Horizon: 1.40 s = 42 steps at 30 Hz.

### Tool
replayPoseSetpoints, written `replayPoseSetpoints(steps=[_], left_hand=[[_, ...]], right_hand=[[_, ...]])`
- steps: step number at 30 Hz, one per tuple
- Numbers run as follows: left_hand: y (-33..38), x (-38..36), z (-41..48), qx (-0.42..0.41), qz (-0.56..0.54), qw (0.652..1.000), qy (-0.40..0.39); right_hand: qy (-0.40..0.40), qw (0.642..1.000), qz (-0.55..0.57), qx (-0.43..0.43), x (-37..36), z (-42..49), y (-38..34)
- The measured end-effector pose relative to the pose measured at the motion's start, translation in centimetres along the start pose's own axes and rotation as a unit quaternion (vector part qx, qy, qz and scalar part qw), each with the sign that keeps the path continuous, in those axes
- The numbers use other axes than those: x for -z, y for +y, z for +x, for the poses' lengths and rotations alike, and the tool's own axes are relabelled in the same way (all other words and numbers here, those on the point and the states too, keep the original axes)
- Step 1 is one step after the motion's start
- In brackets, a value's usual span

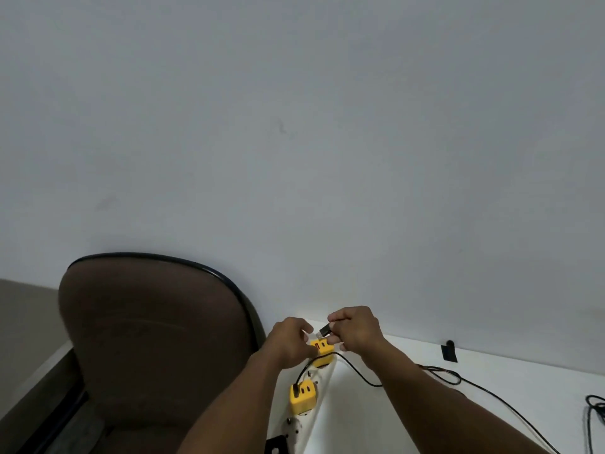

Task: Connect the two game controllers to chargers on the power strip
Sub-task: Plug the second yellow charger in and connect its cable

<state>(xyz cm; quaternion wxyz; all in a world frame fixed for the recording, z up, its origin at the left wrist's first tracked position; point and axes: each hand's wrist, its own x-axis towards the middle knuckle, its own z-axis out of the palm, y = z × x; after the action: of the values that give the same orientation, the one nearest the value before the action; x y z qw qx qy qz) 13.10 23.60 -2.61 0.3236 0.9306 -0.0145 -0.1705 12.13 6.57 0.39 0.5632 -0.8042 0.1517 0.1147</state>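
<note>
Power strip [296, 427]: white, lies along the left edge of the white table [491, 398], running away from the person toward the grey wall [294, 126].
Near charger [303, 400]: yellow block plugged into the strip, with a black cable [355, 370] already seated in its left port; the cable loops up past the far charger and curves off under the right forearm.
Far charger [322, 352]: second yellow block, plugged in farther along the strip, partly covered by the left hand.
Left hand [289, 343]: fingers curled round the far charger, holding it.
Right hand [357, 329]: pinches a black USB plug [325, 329] between thumb and fingers, the plug tilted down and just above the far charger's face; whether it touches cannot be told.
Other cables [484, 396]: thin black leads trail across the table to the right.
Chair [154, 339]: brown backrest, just left of the table.
</note>
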Motion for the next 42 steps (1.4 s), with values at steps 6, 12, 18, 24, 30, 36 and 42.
replayPoseSetpoints(steps=[6,12,18,24,30,36,42], left_hand=[[-0.7,0.8,0.7,-0.021,-0.044,0.998,-0.035],[-1.8,0.4,0.4,-0.03,-0.072,0.995,-0.059],[-1.3,0.3,0.2,-0.027,-0.075,0.996,-0.038],[-1.4,0.2,-0.1,-0.022,-0.073,0.997,-0.03],[-0.7,0.1,-0.6,-0.029,-0.058,0.998,-0.017],[-0.3,0.1,-1.1,-0.032,-0.019,0.999,0.002],[-0.5,0.1,-1.2,-0.028,-0.023,0.999,0.002]], right_hand=[[0.021,0.987,-0.133,0.092,-1.4,0.4,0.2],[0.022,0.968,-0.214,0.126,-1.8,0.6,-0.3],[0.025,0.95,-0.277,0.142,-1.7,0.7,0.1],[0.014,0.9,-0.4,0.172,-2.5,0.5,0.3],[0.04,0.863,-0.458,0.209,-2.8,-0.4,0.1],[0.063,0.89,-0.41,0.191,-3.9,-0.3,0.2],[0.074,0.918,-0.34,0.191,-4.2,-0.2,0.9]])
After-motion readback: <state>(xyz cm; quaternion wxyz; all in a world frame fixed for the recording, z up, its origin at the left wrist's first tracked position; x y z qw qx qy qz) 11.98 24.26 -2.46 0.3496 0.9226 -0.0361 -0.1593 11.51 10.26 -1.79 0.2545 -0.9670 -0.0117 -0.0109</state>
